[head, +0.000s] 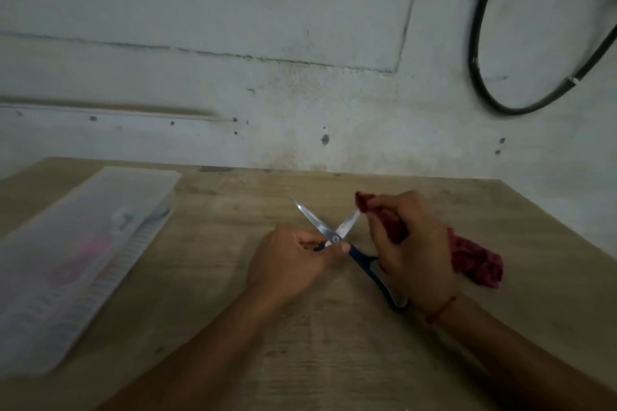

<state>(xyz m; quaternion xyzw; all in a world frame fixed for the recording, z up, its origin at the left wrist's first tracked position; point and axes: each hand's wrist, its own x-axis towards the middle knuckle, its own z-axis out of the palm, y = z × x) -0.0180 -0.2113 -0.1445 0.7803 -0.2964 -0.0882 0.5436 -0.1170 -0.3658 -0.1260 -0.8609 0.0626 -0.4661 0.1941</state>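
A pair of scissors [329,233] with dark blue handles lies spread wide over the wooden table [233,327], blades crossing in an X. My left hand [290,265] grips one handle close to the pivot, thumb and fingers pinching it. My right hand [412,250] holds a dark red cloth [475,259] and presses a bunched end of it against the tip of the right blade. The other blue handle loop runs under my right wrist. Part of the cloth trails out to the right of my hand.
A clear plastic case [83,253] with pink and dark items inside lies on the left of the table. A stained wall stands right behind the table's far edge. A black cable [474,53] loops on the wall at upper right.
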